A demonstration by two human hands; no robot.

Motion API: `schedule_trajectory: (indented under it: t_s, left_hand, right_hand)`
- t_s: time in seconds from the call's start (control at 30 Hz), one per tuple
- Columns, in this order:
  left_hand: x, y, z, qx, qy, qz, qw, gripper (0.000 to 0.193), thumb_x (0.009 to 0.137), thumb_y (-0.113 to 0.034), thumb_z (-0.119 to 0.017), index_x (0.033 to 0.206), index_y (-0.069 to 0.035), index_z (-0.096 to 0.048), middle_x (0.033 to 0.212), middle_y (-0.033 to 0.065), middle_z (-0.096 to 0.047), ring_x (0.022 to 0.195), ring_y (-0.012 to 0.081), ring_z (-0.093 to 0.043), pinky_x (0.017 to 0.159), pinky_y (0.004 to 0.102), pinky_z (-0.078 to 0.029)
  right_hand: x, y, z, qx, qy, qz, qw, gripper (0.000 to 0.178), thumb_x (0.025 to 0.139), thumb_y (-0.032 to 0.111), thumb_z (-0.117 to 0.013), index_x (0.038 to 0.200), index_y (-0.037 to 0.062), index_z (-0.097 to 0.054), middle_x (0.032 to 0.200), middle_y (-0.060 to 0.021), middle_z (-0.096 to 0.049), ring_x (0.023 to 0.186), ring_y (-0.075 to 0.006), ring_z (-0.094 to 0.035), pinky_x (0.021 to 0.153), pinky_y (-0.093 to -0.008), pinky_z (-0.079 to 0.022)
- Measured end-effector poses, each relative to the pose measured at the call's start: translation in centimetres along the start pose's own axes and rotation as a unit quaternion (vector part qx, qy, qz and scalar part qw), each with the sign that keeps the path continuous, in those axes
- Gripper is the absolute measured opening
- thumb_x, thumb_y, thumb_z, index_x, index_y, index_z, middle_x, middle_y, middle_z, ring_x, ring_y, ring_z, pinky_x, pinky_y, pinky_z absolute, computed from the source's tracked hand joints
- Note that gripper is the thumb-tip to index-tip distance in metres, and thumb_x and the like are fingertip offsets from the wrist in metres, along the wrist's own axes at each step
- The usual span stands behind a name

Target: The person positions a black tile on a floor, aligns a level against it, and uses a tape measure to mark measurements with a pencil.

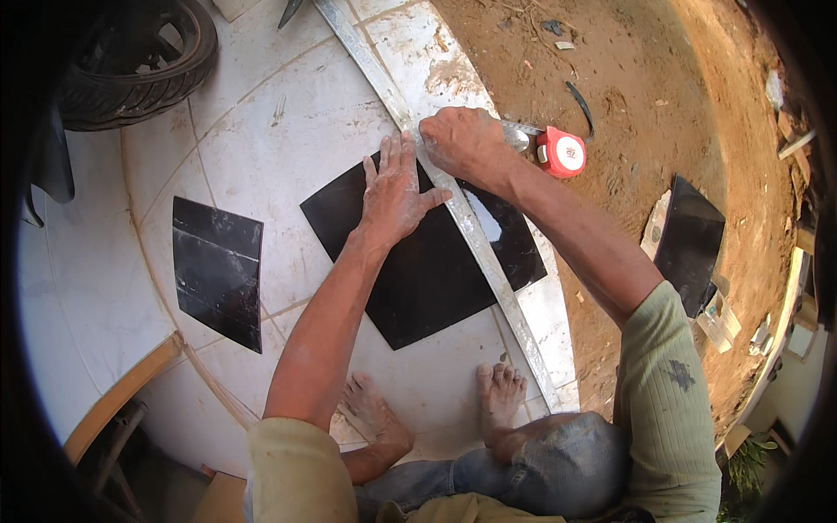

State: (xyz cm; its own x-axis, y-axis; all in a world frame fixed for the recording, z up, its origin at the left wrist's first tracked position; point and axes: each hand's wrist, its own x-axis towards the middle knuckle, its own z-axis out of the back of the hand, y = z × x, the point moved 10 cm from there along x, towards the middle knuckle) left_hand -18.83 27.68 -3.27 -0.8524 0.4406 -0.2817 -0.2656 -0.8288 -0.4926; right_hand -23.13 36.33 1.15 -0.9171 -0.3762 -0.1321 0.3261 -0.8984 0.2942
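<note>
A large black glossy tile [418, 288] lies at an angle on the white tiled floor before me. Across it runs a long metal straightedge [475, 234], stretching from the far side to near my feet. My left hand [395, 187] lies flat with fingers stretched, pressing on the tile and against the straightedge's left side. At the tile's far corner my right hand [462, 139] is closed in a fist beside the straightedge; what it grips is hidden. A shiny rounded metal piece [515, 137] shows just behind that fist. Right of it sits a red-and-white tape measure [561, 152] with a bit of blade out.
To the left lies a smaller dusty black tile piece [218, 272]. A motorcycle wheel [144, 74] stands at the far left. Brown bare soil [628, 96] borders the floor on the right, with another black tile piece [690, 244] there. My bare feet [499, 397] are close to the tile.
</note>
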Motion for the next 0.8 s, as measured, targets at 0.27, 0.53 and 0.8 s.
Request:
schedule_trajectory:
  t_s: [0.27,0.53,0.8]
  left_hand:
    - [0.2,-0.4,-0.6,0.003,-0.002,-0.007,1.0,0.11,0.077,-0.051,-0.076,0.15,0.01,-0.022,0.155,0.0301,-0.026,0.148,0.0403,-0.019,0.118,0.0606,-0.014]
    - [0.6,-0.5,0.3,-0.003,0.002,-0.004,1.0,0.111,0.077,-0.049,-0.078,0.15,0.01,-0.019,0.155,0.0314,-0.025,0.148,0.0422,-0.019,0.118,0.0594,-0.011]
    - [0.5,-0.6,-0.3,-0.023,0.002,-0.027,0.999,0.105,0.078,-0.046,-0.079,0.146,0.014,-0.027,0.153,0.035,-0.028,0.146,0.0418,-0.023,0.12,0.0514,-0.013]
  right_hand:
    - [-5.7,1.2,-0.8,0.0,0.094,0.004,0.996,0.014,0.082,0.017,-0.066,0.09,0.008,-0.073,0.09,-0.0153,-0.07,0.087,-0.0315,-0.071,0.071,-0.0423,-0.058]
    - [-23.4,-1.6,-1.4,0.092,0.047,-0.186,0.977,0.027,0.094,0.025,-0.058,0.099,-0.0005,-0.051,0.081,-0.0175,-0.06,0.066,-0.0331,-0.067,0.052,-0.0415,-0.054]
    - [-37.6,3.8,-9.1,0.155,0.095,-0.3,0.936,0.04,0.088,0.033,-0.067,0.107,0.0025,-0.049,0.093,-0.0125,-0.051,0.062,-0.0255,-0.064,0.045,-0.0365,-0.051]
